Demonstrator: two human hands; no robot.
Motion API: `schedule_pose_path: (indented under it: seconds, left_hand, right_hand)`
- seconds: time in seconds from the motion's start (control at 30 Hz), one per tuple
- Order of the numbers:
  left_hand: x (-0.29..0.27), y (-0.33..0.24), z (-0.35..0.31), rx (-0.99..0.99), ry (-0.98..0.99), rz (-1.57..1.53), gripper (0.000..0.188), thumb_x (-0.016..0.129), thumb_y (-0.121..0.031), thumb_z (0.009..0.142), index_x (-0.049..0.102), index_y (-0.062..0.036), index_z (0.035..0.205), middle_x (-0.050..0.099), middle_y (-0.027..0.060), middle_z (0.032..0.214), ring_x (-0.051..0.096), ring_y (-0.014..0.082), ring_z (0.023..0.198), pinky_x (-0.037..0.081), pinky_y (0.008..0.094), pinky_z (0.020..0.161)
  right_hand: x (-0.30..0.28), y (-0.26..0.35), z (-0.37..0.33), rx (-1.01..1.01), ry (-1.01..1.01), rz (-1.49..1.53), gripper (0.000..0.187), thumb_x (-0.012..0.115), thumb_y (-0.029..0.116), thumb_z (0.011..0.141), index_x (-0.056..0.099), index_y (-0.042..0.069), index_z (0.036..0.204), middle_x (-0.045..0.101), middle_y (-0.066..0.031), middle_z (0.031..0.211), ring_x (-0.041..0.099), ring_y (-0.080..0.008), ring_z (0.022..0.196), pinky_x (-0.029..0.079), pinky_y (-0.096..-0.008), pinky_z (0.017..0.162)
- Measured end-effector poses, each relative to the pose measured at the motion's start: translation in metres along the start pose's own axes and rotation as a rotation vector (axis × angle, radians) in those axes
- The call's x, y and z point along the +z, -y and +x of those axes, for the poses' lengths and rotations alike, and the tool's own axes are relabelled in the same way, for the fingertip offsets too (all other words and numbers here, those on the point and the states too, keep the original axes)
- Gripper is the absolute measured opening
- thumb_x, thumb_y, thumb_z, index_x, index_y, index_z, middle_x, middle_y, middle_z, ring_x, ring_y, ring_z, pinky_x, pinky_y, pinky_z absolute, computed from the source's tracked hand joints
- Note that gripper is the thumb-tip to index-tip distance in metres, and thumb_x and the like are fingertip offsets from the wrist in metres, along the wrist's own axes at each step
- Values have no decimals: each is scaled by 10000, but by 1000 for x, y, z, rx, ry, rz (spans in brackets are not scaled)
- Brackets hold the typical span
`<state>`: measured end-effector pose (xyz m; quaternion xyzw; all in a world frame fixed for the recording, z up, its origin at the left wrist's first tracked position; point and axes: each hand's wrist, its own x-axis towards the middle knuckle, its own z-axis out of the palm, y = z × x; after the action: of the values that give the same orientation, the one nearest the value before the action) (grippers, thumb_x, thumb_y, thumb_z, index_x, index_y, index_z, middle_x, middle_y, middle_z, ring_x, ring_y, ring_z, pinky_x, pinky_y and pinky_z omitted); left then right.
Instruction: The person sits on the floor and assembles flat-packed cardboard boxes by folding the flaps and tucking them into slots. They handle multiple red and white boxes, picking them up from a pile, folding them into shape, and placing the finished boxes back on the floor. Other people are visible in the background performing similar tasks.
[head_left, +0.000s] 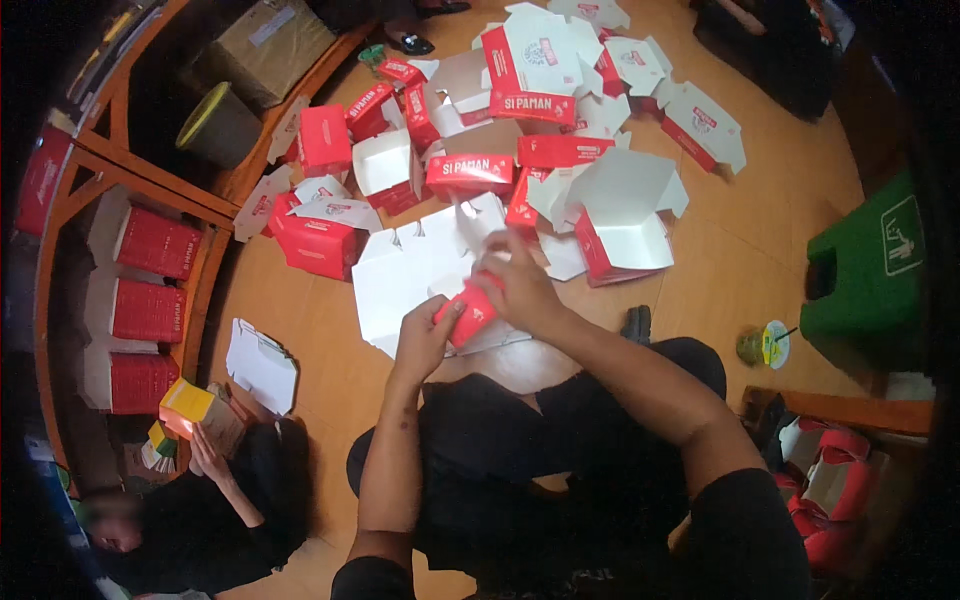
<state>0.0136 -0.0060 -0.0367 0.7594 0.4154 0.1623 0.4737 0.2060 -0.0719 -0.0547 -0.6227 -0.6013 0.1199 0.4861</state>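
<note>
Over my lap, a small red cardboard box (474, 316) is held between my two hands, partly formed. My left hand (424, 338) grips its left side, the thumb lying on the red face. At its upper right, my right hand (515, 280) bends its fingers over a white flap that is blurred by motion. Just beyond and beneath the hands lie flat white cardboard blanks (395, 285). The underside of the box and some of my fingertips are hidden.
Folded red-and-white boxes (470, 172) pile up ahead. To the left stand a wooden shelf (215, 290) with stacked red cartons (150, 310) and a seated person (225, 500) holding a yellow-orange box. A green bin (865, 280) and a drink cup (765, 344) are at right.
</note>
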Motion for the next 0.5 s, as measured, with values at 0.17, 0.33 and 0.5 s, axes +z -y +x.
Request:
schedule_pose_path:
  seconds: [0.17, 0.33, 0.5]
  left_hand:
    - [2, 10, 0, 70, -48, -94, 224, 576, -208, 980, 645, -5, 919, 567, 31, 740, 500, 102, 678, 428, 274, 624]
    - [22, -23, -15, 134, 29, -394, 394, 530, -145, 997, 447, -32, 1365, 549, 83, 1206, 567, 115, 725, 486, 254, 650]
    - [-5, -3, 4, -79, -646, -219, 528, 605, -197, 928, 422, 14, 1376, 507, 154, 1305, 500, 240, 1133, 426, 366, 958]
  right_hand:
    - [-5, 6, 5, 117, 106, 76, 220, 665, 242, 872, 664, 63, 1000, 485, -175, 1264, 525, -359, 1174, 445, -424, 973]
    - [3, -13, 3, 215, -34, 124, 193, 633, 220, 868, 700, 44, 910, 635, -180, 1050, 612, -373, 1037, 469, -421, 925]
    - [-15, -29, 18, 442, -3, 659, 167, 560, 35, 715, 689, 8, 818, 634, -41, 776, 545, -104, 721, 436, -241, 654]
